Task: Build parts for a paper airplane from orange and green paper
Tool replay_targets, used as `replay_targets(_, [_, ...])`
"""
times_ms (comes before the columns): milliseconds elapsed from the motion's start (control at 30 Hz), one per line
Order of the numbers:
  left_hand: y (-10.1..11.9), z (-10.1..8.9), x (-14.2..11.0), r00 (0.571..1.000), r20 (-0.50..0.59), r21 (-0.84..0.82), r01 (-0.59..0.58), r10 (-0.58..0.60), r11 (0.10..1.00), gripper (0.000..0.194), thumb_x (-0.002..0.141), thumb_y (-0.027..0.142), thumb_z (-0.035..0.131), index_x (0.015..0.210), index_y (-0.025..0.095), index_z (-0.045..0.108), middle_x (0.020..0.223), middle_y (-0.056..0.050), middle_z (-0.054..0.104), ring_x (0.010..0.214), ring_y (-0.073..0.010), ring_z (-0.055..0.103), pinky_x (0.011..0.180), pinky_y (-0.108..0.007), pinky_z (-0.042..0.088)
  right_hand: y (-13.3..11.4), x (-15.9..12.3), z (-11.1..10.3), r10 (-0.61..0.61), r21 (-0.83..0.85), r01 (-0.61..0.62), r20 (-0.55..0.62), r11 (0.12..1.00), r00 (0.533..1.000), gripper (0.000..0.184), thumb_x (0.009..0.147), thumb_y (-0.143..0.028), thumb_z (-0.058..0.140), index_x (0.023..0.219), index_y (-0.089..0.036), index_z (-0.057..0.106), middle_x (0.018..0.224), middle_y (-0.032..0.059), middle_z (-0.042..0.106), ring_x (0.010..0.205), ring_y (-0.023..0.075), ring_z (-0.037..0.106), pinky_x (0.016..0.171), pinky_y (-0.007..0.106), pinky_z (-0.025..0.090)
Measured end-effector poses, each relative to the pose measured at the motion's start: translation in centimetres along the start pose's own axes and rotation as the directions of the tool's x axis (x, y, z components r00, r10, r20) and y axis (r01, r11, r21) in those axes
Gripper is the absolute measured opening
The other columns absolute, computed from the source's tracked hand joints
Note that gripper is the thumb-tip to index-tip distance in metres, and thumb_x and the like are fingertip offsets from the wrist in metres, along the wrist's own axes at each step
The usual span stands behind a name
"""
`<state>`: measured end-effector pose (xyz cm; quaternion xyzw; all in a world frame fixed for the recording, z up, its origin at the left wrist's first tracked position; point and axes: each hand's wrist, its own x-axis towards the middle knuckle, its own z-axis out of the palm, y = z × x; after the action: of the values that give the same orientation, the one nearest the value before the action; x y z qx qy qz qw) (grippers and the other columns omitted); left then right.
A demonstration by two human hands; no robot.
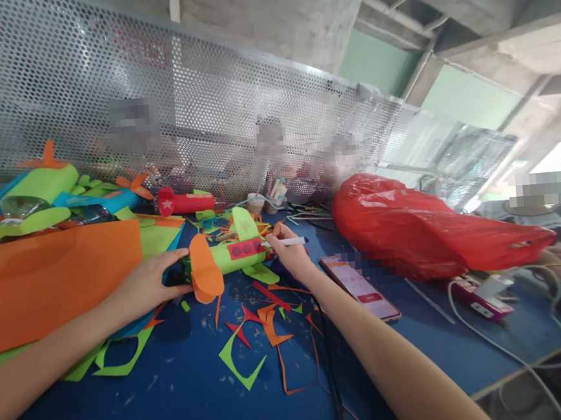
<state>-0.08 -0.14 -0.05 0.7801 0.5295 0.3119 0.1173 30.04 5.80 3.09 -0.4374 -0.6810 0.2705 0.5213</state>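
A toy plane (221, 258), made of a bottle wrapped in light green paper, lies on the blue table. Its orange paper propeller (205, 268) sits at the left end, near the green bottle neck. My left hand (154, 278) grips that neck end between thumb and fingers. In my right hand (288, 251) is a white marker (293, 241) with a dark blue end, its tip at the right part of a red strip (245, 248) on the plane. Dark round marks show on the strip. Green paper wings (246, 225) stick out from the body.
Paper scraps (241, 365) litter the table (189, 405). Orange sheets (57, 279) lie left, with more bottle planes (45, 186) behind. A phone (362, 288), a large red plastic bag (398, 226) and a white cable (496, 355) are right. Pen cups (255, 203) stand by the perforated screen (234, 116).
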Motion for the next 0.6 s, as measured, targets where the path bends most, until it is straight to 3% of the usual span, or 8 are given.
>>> replay_targets(600, [0.10,0.02,-0.05,1.000,-0.003,0.002,0.013,-0.013,1.000,0.065,0.071,0.058,0.064,0.126,0.026,0.052,0.135,-0.010,0.055,0.121,-0.0363,0.051,0.100,-0.052,0.041,-0.09,0.03,-0.03,0.002,0.006,-0.002,-0.004,1.000,1.000,0.019,0.073,-0.026,0.054,0.060,-0.023,0.040,0.050,-0.0062,0.045,0.050,0.0128,0.040,0.051,0.026,0.032])
